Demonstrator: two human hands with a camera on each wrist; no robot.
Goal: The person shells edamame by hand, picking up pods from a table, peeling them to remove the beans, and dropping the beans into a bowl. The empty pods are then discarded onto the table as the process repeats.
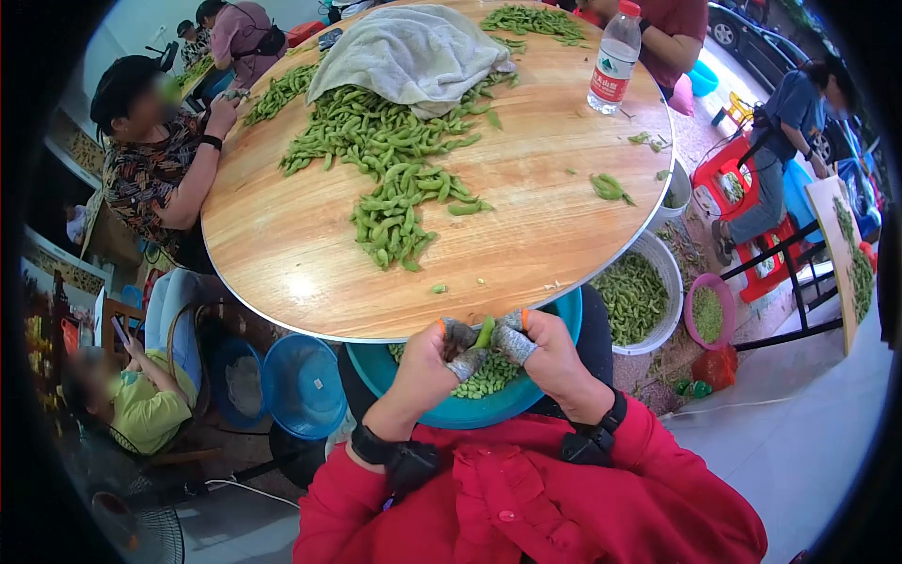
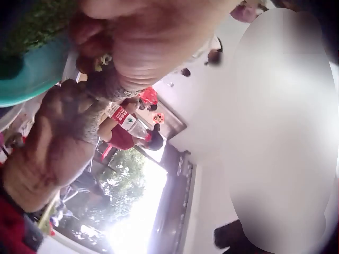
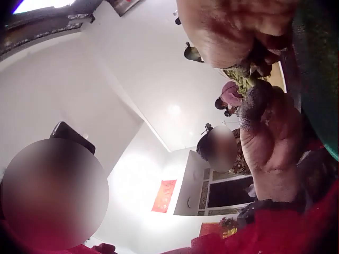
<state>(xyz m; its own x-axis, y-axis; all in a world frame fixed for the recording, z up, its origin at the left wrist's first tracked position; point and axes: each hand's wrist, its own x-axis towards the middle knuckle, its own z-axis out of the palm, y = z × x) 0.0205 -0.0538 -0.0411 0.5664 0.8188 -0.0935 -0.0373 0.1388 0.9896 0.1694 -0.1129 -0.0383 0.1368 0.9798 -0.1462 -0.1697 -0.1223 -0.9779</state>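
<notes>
A green pod (image 1: 484, 333) is pinched between both hands over a teal basin (image 1: 376, 376) holding shelled beans (image 1: 484, 378). The left hand (image 1: 425, 368) and the right hand (image 1: 556, 362) wear grey coverings on thumb and fingertips, and their tips nearly meet at the pod. In the left wrist view the left hand (image 2: 153, 42) is above the right hand (image 2: 58, 143). The right wrist view shows the right hand (image 3: 238, 32) and left hand (image 3: 275, 137) close together at a green pod (image 3: 249, 79). Piled pods (image 1: 395, 202) lie on the round table (image 1: 526, 207).
A grey cloth (image 1: 409, 56) covers part of the pile. A water bottle (image 1: 615, 61) stands near the table's right side. Blue basins (image 1: 305, 385) are at the left, a white basket (image 1: 669, 282) of pods and a pink basin (image 1: 711, 282) at the right. Several people sit or stand around.
</notes>
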